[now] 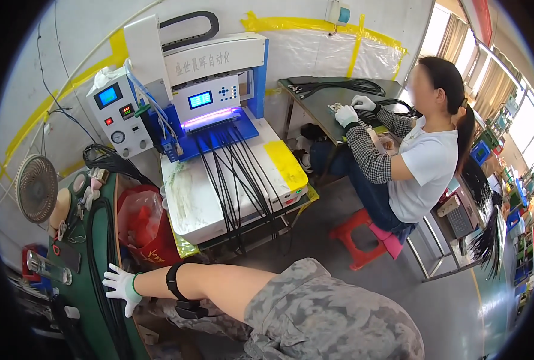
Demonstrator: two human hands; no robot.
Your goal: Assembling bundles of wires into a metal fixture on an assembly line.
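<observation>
My right hand (pixel 122 290), in a white glove, reaches left across the body with its fingers spread. It is over the edge of the green table (pixel 87 300), at a bundle of black cables (pixel 103 240) running along the tabletop. Whether the fingers touch the cables is hard to see. A black strap (pixel 174 282) circles my right forearm. My left hand is out of view. Beyond the arm, a white and blue machine (pixel 216 66) has a lit purple strip over a blue plate (pixel 243 129), with several black cables (pixel 234 174) hanging from it over the white base.
A glass jar (pixel 48 268), a phone-like dark slab (pixel 69 257) and a fan (pixel 36 188) are on the left. A red bag (pixel 142 225) stands between table and machine. On the right, a person in white gloves sits on a red stool (pixel 357 240) at another table (pixel 315 96) with cables.
</observation>
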